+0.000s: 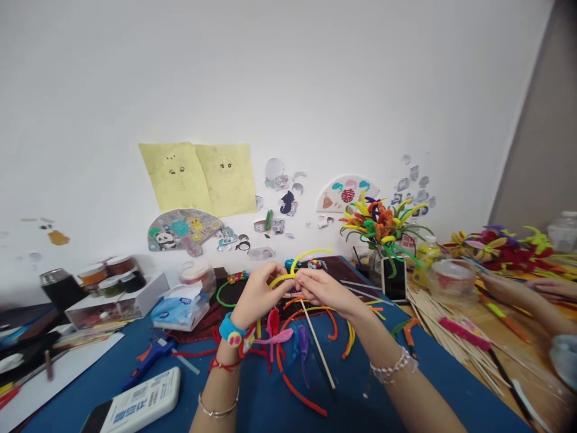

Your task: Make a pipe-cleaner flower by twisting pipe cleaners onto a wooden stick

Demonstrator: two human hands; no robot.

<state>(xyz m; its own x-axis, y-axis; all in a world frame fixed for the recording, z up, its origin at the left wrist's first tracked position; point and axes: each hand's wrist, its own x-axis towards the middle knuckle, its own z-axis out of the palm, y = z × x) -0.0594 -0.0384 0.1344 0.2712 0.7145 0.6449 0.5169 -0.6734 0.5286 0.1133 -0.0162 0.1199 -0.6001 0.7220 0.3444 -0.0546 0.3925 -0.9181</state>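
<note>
Forearms (408,382) closest, white case (144,400) front-left on blue counter (356,397). Left hand (265,287) and right hand (322,290) both pinch a bent yellow pipe cleaner (311,254), mid-view above the surface. Pale stick (319,346) runs up to right hand; can't tell if gripped.

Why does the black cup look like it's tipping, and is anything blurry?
In the head view, the black cup leans outward, probably from wide-lens stretching near the edge; in the head view, the wall is softly lit, without bright glare; also in the head view, both hands look fairly clear, while another person's sleeve looks softer.
</note>
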